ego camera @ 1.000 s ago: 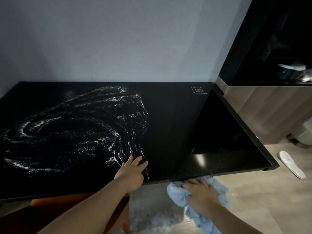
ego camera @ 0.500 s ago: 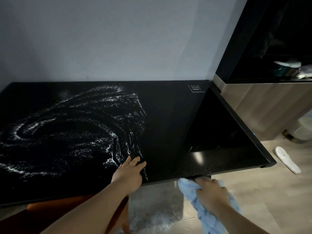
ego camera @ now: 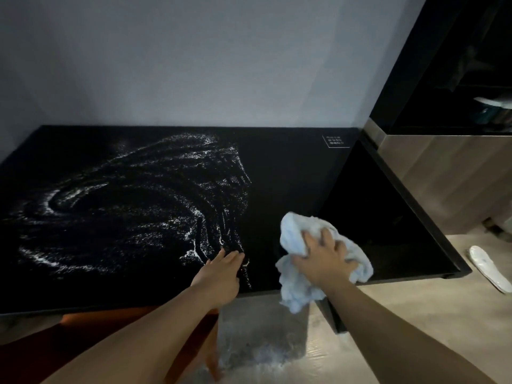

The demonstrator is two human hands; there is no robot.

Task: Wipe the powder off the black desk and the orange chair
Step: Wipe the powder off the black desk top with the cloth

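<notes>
My right hand (ego camera: 322, 257): closed around a bunched light-blue cloth (ego camera: 297, 284), pressed on the black desk (ego camera: 291, 189) near its front edge.
My left hand (ego camera: 221, 273): open and flat on the desk, fingers together pointing toward 1 o'clock, holding nothing.
Cloth: wadded under my right palm; one lobe sticks out at 11 o'clock from my knuckles, another hangs over the front edge at 7 o'clock.
White powder (ego camera: 133, 206): at 9 to 11 o'clock from my left hand, well to 9 o'clock of the cloth; its nearest streaks touch my left fingertips (ego camera: 235, 254).
Powder shape: a broad swirl, long axis running along the desk's length from 9 to 3 o'clock, with thin streaks at its right end running front to back.
Clean strip: bare black surface lies between the swirl's right end and the cloth.
Desk edges: back edge against the grey wall (ego camera: 221, 65); right edge beside a wood-fronted cabinet (ego camera: 443, 176); front edge just beneath both wrists.
Open room: clear desk at 12 and 3 o'clock from the cloth, up to a small white-printed label (ego camera: 336, 141) in the far right corner.
Orange chair (ego camera: 110, 328): under the front edge at 7 o'clock from my left hand, partly hidden by my forearm.
Floor (ego camera: 415, 314): pale powder dust at 6 o'clock below the cloth; a white slipper (ego camera: 489, 268) at 3 o'clock.
</notes>
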